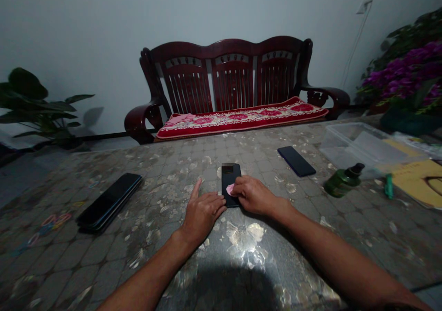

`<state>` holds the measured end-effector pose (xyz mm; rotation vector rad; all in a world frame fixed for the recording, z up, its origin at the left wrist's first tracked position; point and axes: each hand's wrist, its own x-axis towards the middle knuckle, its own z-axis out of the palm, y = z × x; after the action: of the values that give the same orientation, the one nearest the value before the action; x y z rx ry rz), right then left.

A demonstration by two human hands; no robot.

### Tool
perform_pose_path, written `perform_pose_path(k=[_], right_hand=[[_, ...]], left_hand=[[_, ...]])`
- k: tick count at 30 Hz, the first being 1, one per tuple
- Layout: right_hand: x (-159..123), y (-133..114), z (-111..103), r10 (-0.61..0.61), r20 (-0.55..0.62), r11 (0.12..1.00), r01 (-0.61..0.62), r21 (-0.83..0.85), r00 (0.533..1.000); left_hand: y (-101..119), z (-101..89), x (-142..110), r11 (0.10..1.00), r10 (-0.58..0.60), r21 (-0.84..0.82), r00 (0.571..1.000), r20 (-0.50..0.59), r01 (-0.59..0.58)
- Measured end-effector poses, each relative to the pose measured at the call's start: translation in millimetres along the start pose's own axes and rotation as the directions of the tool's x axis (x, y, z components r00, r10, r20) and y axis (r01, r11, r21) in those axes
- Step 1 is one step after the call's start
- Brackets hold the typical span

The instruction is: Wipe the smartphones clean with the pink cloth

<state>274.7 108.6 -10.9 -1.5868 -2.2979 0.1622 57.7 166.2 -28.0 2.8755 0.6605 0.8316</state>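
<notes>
A dark phone (230,178) lies on the patterned tablecloth (179,163) in front of me, its long side pointing away. My right hand (254,195) is closed on a small pink cloth (229,190), which rests against the phone's surface. The cloth is partly hidden under the fingers. My left hand (203,212) lies flat with its fingertips at the phone's left edge and its thumb stretched out. The lower right part of the phone is covered by my right hand.
Stacked phones (109,201) lie left, near coloured rubber bands (51,221). Rightward are another phone (296,161), a green spray bottle (342,180), a clear plastic box (362,140), a green object (388,185) and a yellow booklet (417,177). A wooden bench (231,53) stands beyond the table.
</notes>
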Motion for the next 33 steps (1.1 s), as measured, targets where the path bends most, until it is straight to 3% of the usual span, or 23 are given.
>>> perform_pose_path(k=[5, 12, 21, 29, 33], right_hand=[[-5.3, -2.3, -7.2, -0.130, 0.079, 0.983, 0.117, 0.143, 0.988], [1.1, 20.2, -4.4, 0.138, -0.089, 0.985, -0.127, 0.118, 0.986], [-1.6, -10.7, 2.8, -0.016, 0.028, 0.999, 0.015, 0.031, 0.999], [16.5, 13.0, 4.3, 0.204, -0.091, 0.977, -0.208, -0.040, 0.975], [14.4, 1.7, 3.2, 0.168, -0.039, 0.983, -0.170, -0.063, 0.985]], left_hand=[[1.1, -2.1, 0.7, 1.000, 0.006, 0.014, 1.000, 0.004, -0.006], [-1.3, 1.2, 3.9, 1.000, 0.000, 0.021, 1.000, -0.019, 0.000], [-0.1, 0.0, 3.7, 0.999, -0.004, 0.042, 1.000, -0.017, 0.004], [-0.7, 2.6, 2.7, 1.000, -0.004, 0.010, 1.000, -0.020, 0.005], [-0.1, 1.8, 2.9, 1.000, 0.000, 0.017, 1.000, -0.024, 0.001]])
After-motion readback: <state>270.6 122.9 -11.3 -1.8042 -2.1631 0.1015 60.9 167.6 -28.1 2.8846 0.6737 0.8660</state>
